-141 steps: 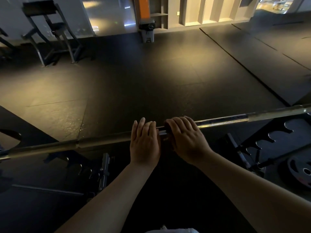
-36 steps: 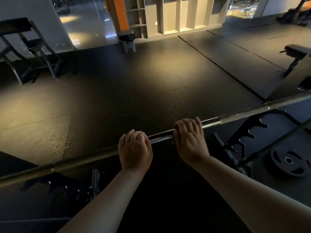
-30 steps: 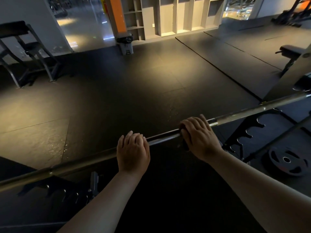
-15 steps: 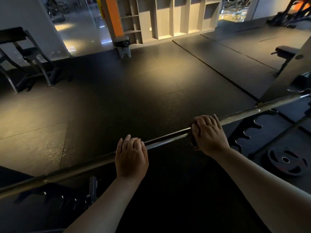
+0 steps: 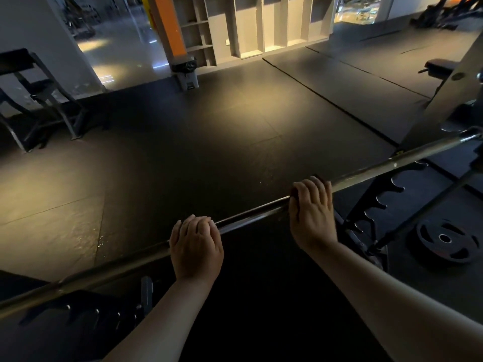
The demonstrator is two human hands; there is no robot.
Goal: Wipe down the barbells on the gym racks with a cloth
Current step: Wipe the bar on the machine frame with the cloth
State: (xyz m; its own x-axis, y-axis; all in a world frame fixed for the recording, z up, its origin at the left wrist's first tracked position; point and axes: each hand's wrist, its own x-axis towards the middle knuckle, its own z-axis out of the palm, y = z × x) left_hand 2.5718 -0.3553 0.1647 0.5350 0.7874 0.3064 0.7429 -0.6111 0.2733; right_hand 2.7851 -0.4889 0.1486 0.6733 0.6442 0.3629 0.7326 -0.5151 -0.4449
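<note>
Here I am over the barbell (image 5: 251, 214), which runs slanted across my view, low at its left end and climbing to its right end, where it meets the rack upright (image 5: 444, 97). My left hand (image 5: 196, 250) sits on the shaft near its middle, fingers curled over the top and gripping bare steel. My right hand (image 5: 311, 215) is further up the bar toward the right end, well apart from the left, fingers wrapped over the shaft with the dark cloth (image 5: 293, 193) pinned under them. Only a dark edge of it peeks out by my fingertips, so I can't tell how it's folded. Beneath the bar's right half is the notched rack bracket (image 5: 392, 194), and below that a weight plate (image 5: 444, 240) lies flat on the floor. Beyond the bar, rubber floor mats (image 5: 209, 142) stretch away to a bin (image 5: 186, 71) and pale shelving (image 5: 261, 24); off past its left end stands a dark bench frame (image 5: 39, 97).
</note>
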